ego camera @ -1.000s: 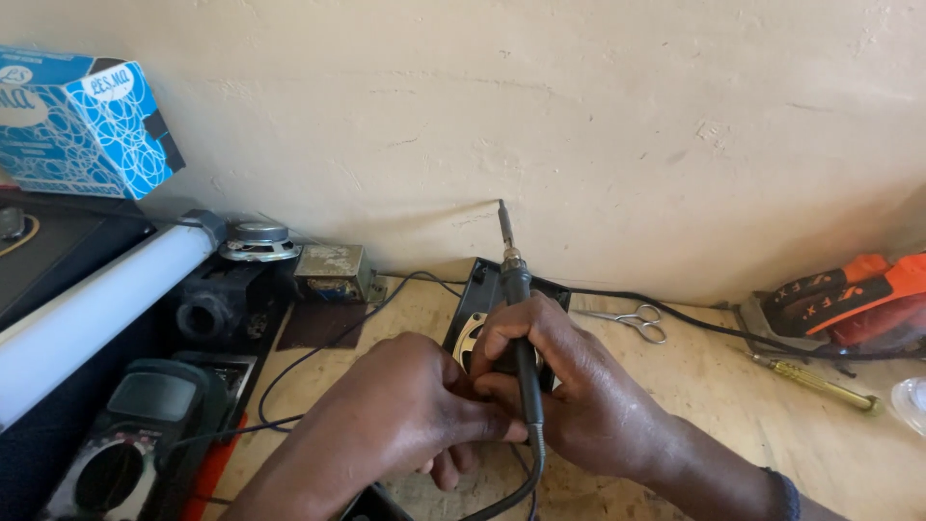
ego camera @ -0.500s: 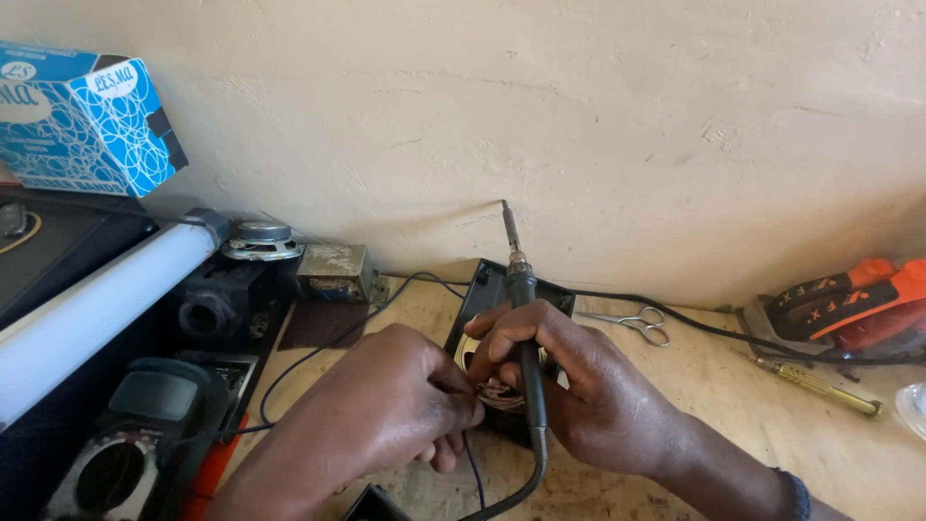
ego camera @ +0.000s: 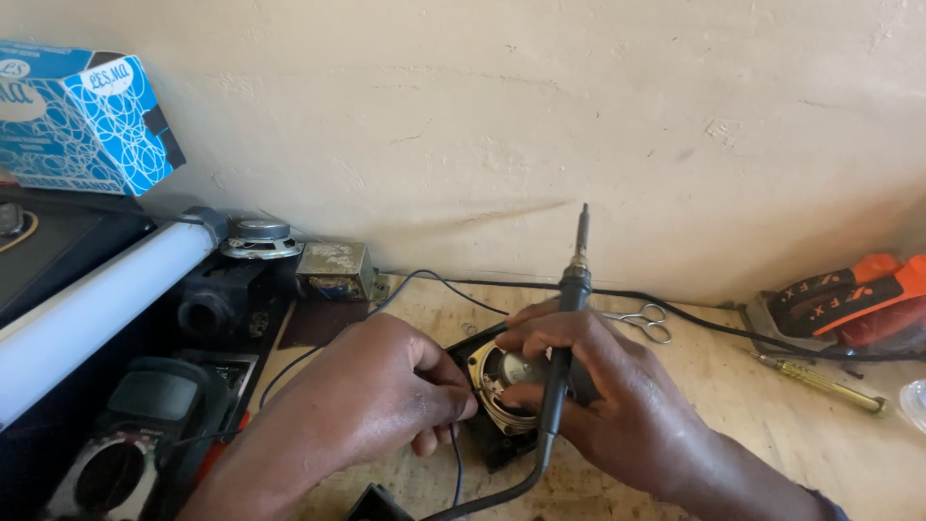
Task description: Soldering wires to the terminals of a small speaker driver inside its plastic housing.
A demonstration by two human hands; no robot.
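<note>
A bare wooden bench (ego camera: 772,425) runs along a rough, cream plaster wall (ego camera: 540,116), scuffed and cracked in places.

Near the middle, the right hand (ego camera: 617,396) is closed around a soldering iron (ego camera: 564,328), fingers wrapped over its black handle; the tip points up and away toward the wall, clear of the work. The same hand's fingertips rest on a small speaker (ego camera: 502,381) that lies on the bench between the two hands, its metal frame and magnet showing. The left hand (ego camera: 371,396) is curled shut just left of the speaker, pinching a thin wire (ego camera: 456,463) at its rim. The iron's black cord (ego camera: 502,492) trails off the near edge.

Just beyond the right hand lie small scissors (ego camera: 641,321), close to the wall. Farther right sit a yellow-handled screwdriver (ego camera: 820,383) and an orange and black tool (ego camera: 849,294).

To the left, a white tube (ego camera: 87,314) slants across dark gear, with a multimeter (ego camera: 135,434) at the near left. A second, round speaker (ego camera: 258,236) and a small metal box (ego camera: 335,268) sit against the wall. A blue and white carton (ego camera: 77,116) stands at the far left.
</note>
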